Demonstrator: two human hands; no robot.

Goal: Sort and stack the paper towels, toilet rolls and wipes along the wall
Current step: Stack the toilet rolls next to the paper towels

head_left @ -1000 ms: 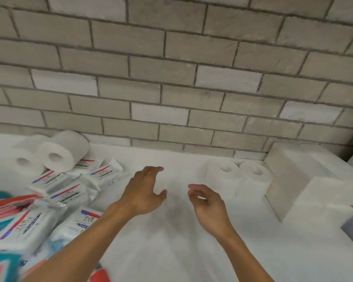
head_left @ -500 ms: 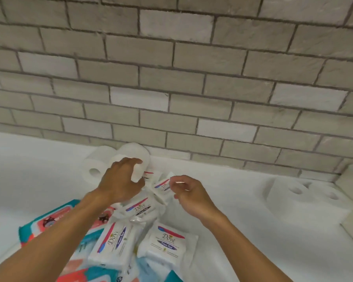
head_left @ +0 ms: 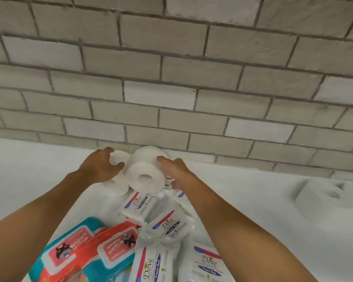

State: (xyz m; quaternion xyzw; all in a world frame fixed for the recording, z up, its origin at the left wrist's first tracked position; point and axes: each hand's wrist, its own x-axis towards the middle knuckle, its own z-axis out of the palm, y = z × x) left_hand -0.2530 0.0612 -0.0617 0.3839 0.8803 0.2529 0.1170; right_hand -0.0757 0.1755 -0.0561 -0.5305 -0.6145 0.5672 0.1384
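Two white toilet rolls lie on their sides against the brick wall. My left hand (head_left: 101,166) curls over the left roll (head_left: 117,185), thumb on its near face. My right hand (head_left: 174,169) grips the right roll (head_left: 145,176) from its right side, fingers over the top. Below them lie several white Dove wipe packs (head_left: 167,224) in a loose heap. Teal and red wipe packs (head_left: 86,249) sit at the lower left.
The white counter (head_left: 263,210) runs along the grey brick wall (head_left: 171,78). Two more toilet rolls (head_left: 330,198) stand at the far right, blurred. Bare counter lies to the left of my hands.
My view swung left, from the stacked goods on the right to the heap. Both hands reached forward over the wipe packs and took hold of the two toilet rolls by the wall.
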